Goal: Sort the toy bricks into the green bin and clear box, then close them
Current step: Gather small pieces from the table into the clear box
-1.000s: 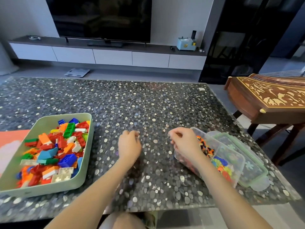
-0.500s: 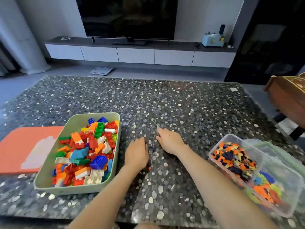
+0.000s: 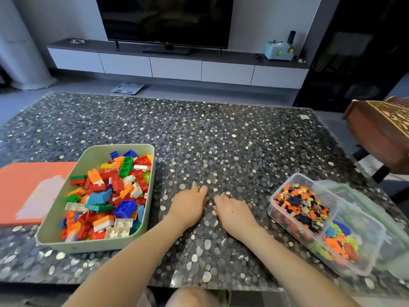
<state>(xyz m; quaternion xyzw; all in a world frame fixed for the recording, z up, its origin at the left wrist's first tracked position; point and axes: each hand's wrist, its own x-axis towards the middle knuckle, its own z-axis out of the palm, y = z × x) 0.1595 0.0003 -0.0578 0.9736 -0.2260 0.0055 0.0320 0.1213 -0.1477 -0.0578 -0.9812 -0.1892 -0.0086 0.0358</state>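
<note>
Pebble-pattern table (image 3: 221,134); television (image 3: 163,18) behind; carved wooden piece (image 3: 380,134) right.

Glossy and smooth across the counter (image 3: 221,134), pebble-speckled like stone. Matt pale plastic for the green bin (image 3: 93,245); shiny hard plastic for the toy bricks (image 3: 110,191), a few translucent. Thin transparent plastic for the clear box (image 3: 297,176). Matt orange lid (image 3: 20,187). Dark carved wood on the case (image 3: 376,134).

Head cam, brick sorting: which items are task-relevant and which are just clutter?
Job: green bin, toy bricks, clear box, small pieces in it, orange board (likely bin lid), green-rimmed lid, left hand, right hand.
Lying about: TV, floor scale, blue appliance, wooden instrument.
</note>
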